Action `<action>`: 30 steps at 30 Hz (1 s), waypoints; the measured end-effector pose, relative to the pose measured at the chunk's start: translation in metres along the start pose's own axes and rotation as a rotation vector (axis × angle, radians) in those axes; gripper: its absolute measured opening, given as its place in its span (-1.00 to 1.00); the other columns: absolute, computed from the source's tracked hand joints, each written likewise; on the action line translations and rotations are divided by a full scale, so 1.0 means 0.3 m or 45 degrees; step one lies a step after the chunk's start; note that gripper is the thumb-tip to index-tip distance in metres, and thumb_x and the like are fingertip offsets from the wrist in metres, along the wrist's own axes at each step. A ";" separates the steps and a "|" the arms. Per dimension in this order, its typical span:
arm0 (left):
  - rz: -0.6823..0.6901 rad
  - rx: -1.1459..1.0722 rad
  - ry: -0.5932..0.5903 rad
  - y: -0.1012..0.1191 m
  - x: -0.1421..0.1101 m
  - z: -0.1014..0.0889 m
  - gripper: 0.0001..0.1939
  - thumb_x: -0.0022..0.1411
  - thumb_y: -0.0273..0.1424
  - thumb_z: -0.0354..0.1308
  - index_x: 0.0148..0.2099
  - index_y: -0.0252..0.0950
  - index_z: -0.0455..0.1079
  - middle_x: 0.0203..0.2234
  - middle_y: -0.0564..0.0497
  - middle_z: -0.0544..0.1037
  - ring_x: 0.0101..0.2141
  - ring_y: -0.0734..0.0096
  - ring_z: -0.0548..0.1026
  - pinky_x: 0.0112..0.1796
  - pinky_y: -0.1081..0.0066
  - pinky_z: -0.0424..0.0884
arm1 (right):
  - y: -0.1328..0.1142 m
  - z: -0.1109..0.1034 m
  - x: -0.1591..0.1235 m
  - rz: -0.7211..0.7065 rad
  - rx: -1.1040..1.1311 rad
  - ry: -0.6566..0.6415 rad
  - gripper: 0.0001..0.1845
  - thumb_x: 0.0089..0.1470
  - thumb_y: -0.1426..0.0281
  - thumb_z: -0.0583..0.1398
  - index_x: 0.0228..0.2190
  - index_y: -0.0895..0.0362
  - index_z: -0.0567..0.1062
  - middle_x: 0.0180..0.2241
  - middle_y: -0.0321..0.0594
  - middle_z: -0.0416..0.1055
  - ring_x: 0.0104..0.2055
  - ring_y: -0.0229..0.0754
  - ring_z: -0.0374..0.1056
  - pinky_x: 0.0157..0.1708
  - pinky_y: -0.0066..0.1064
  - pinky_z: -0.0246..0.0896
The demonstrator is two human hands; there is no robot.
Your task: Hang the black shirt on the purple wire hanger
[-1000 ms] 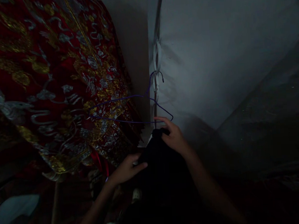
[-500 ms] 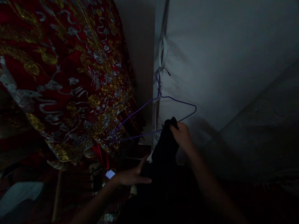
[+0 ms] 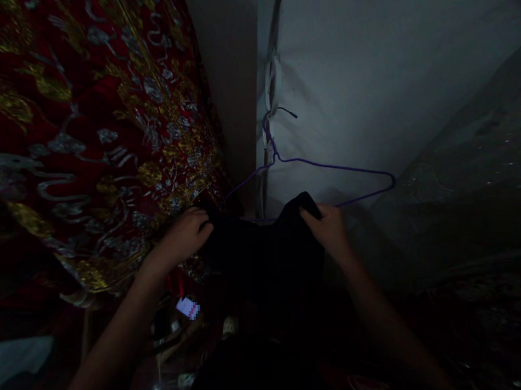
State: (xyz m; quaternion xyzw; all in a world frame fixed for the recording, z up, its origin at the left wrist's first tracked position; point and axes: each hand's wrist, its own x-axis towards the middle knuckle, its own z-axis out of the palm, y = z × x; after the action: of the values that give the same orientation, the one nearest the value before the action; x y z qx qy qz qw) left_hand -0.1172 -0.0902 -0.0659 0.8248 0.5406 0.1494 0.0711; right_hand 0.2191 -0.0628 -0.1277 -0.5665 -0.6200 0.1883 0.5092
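Observation:
A black garment (image 3: 264, 253) is stretched between my two hands, low across the middle of the view. Its exact kind is lost in the dark. My left hand (image 3: 192, 227) is closed on its left upper edge, close to the embroidered cloth. At the right, my right hand (image 3: 327, 221) pinches the other upper corner between thumb and fingers. A purple wire hanger (image 3: 338, 165) is just behind the garment; its right arm sticks out past my right hand. The garment covers part of the hanger's lower bar, and whether it is threaded on cannot be made out.
Red cloth with gold and silver embroidery (image 3: 107, 139) hangs at the left, with a white tag (image 3: 188, 307) below it. A white ring-shaped fitting (image 3: 273, 82) is on the pale wall (image 3: 345, 66) behind the hanger. Dim clutter lies on the floor.
My left hand has risen and moved left, going from open beside the garment to gripping its edge. The garment is now spread wide. The hanger has turned, its right arm reaching farther right.

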 end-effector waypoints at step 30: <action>0.153 -0.280 0.693 -0.005 0.199 0.011 -0.65 0.24 -0.56 -0.07 -0.02 -0.23 0.45 -0.11 -0.04 0.53 -0.02 0.25 0.46 0.07 0.25 0.33 | 0.110 -0.223 0.080 0.008 0.007 0.253 -0.57 0.07 0.06 0.21 -0.28 0.17 0.60 -0.33 -0.09 0.56 -0.28 0.01 0.47 -0.28 -0.20 0.37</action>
State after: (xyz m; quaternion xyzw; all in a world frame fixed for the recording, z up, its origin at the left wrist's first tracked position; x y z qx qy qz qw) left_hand -0.0953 -0.0347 -0.0594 0.7723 0.4705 0.4268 0.0035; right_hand 0.2962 -0.0548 -0.1171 -0.5830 -0.5641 0.1343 0.5691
